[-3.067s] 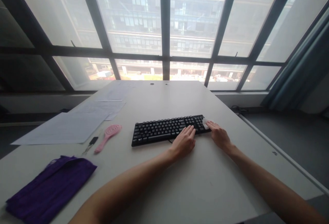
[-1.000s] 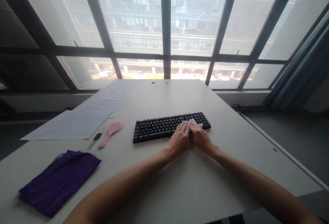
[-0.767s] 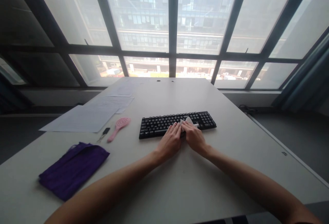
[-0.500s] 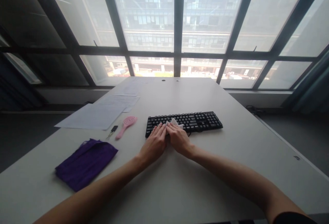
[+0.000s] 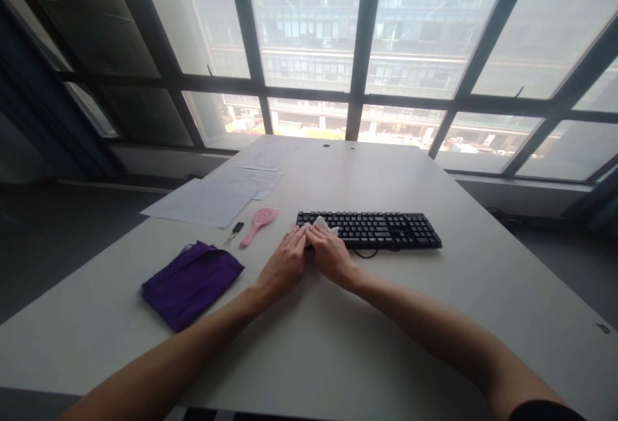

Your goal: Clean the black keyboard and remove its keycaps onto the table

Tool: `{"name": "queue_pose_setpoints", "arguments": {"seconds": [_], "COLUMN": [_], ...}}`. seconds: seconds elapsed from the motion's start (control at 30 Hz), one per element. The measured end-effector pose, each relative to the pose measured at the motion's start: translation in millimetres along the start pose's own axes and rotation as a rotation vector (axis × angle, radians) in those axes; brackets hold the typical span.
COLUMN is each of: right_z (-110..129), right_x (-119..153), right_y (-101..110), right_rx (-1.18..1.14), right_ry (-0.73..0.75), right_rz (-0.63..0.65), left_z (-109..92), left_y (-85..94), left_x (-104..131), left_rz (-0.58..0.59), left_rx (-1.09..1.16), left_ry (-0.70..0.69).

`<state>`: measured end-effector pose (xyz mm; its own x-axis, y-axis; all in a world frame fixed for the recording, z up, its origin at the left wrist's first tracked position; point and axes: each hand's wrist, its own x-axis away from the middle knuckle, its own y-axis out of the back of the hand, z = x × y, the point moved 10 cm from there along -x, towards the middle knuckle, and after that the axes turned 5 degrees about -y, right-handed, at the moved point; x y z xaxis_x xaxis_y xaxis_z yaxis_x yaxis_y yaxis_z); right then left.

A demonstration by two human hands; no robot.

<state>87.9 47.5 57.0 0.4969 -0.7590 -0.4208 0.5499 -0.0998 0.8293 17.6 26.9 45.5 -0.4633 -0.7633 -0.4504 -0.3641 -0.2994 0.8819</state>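
One long black plastic keyboard (image 5: 386, 229) lies on the white bench (image 5: 362, 179). My right hand (image 5: 333, 257) grips one crumpled white tissue (image 5: 322, 222) at the keyboard's left end; earlier it was at the right end. Whether my left hand (image 5: 284, 260) grips too, I cannot tell. Left of the keyboard are one pink oval hairbrush (image 5: 263, 217), one folded purple cloth (image 5: 193, 284).

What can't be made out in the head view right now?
All in the head view:
Keyboard: key legends too small; lower left corner hidden by the left hand.
White tissue: near part covered by the right hand.
Paper sheets: any writing too faint.
Black sleeve: cut off by the bottom edge.
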Motion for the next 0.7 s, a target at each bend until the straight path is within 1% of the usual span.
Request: {"name": "queue_pose_setpoints", "arguments": {"seconds": [0.07, 0.17, 0.23, 0.33, 0.47, 0.6, 0.7], "right_z": [-13, -41, -62, -93, -126, -156, -176], "right_x": [10, 30, 46, 69, 92, 109, 120], "right_y": [9, 28, 42, 64, 89, 108, 119], "right_rx": [0.022, 0.083, 0.117, 0.164, 0.219, 0.269, 0.306], "right_ry": [0.008, -0.031, -0.063, -0.135, -0.24, -0.349, -0.41], "right_rz": [0.009, 0.002, -0.005, -0.031, -0.066, -0.08, -0.094], "left_z": [-9, -21, -26, -29, -34, -41, -48], "left_y": [-6.8, -14.8, -17.2, -17.7, -16.3, -12.7, -13.5], "left_x": [-2, -4, -5, -6, -8, -14, -24], "left_rz": [0.03, 0.079, 0.093, 0.089, 0.085, 0.081, 0.077], "left_rx": [0.015, 0.012, 0.012, 0.022, 0.033, 0.03, 0.043], "left_ry": [-0.055, -0.141, -0.173, -0.18, -0.191, -0.209, -0.216]}}
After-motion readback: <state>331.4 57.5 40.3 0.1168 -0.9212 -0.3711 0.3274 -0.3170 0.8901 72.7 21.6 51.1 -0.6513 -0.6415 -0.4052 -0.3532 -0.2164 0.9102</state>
